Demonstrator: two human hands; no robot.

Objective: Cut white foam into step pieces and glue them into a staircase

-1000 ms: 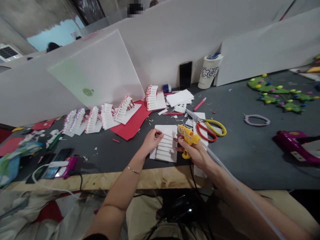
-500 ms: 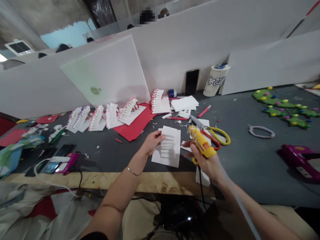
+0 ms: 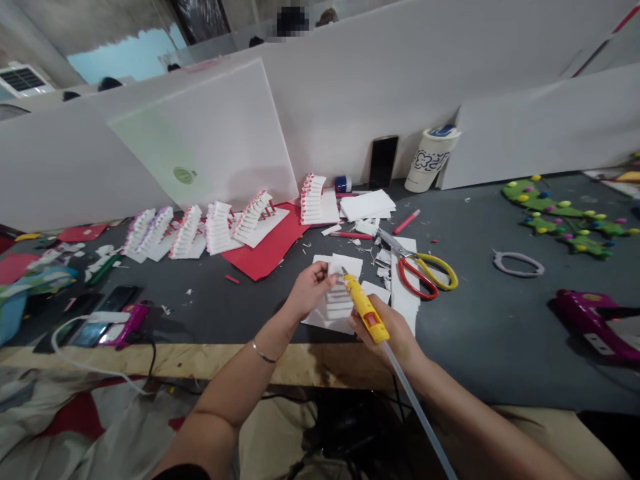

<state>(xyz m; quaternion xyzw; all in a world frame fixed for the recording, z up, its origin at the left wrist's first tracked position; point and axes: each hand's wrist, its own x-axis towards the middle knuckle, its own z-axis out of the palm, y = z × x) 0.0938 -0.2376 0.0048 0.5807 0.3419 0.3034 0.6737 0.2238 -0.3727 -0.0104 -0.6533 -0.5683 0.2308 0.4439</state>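
Observation:
My right hand [image 3: 383, 327] grips a yellow hot glue gun [image 3: 367, 308] with a long clear glue stick [image 3: 417, 403] trailing from its back. The gun's nozzle points at the top of a small white stepped model, a staircase [image 3: 340, 305], tilted over a white card [image 3: 317, 319]. My left hand [image 3: 311, 288] pinches the staircase's upper left edge between thumb and fingers. Part of the staircase is hidden behind the gun. Whether the nozzle touches it I cannot tell.
Several white staircases with red-tipped posts [image 3: 253, 217] stand along the back left, some on red card [image 3: 273, 257]. Scissors [image 3: 417, 267], paper scraps, a phone [image 3: 383, 162] and a paper cup [image 3: 431, 160] lie beyond my hands. Green felt decorations [image 3: 545, 200] are at right.
My right hand has brought the glue gun left from beside the scissors to the top of the staircase. My left hand keeps its hold, and the view has shifted slightly.

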